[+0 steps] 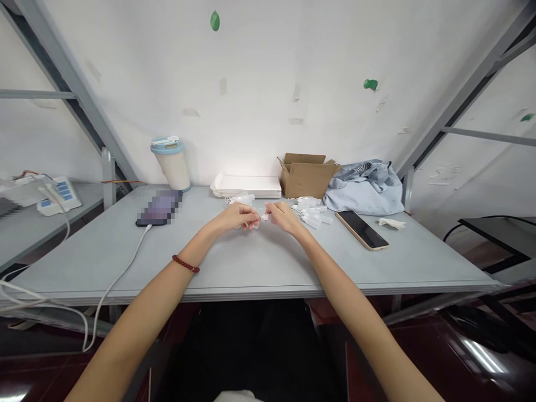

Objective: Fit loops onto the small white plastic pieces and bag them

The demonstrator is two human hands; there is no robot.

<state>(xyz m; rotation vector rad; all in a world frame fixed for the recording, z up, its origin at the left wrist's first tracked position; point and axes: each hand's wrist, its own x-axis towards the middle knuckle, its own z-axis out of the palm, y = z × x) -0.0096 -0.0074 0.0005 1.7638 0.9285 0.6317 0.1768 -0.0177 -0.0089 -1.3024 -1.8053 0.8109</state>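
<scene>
My left hand (pixel 239 216) and my right hand (pixel 283 216) meet above the middle of the table. Between their fingertips is a small white, translucent piece (pixel 264 217), pinched from both sides. Its exact kind is too small to make out, and the fingers cover much of it. Just behind my left hand lies a small pile of clear plastic pieces with thin loops (pixel 243 198). To the right of my right hand, several similar clear pieces (pixel 312 216) are spread on the table.
On the grey table (pixel 259 268) are a stack of white trays (pixel 247 185), a cardboard box (pixel 305 181), a bundled light-blue cloth (pixel 364 190), a phone (pixel 362 229), a crumpled tissue (pixel 392 223), a blue-lidded cup (pixel 171 164) and a charging phone (pixel 159 208) whose white cable (pixel 125 268) hangs over the front edge.
</scene>
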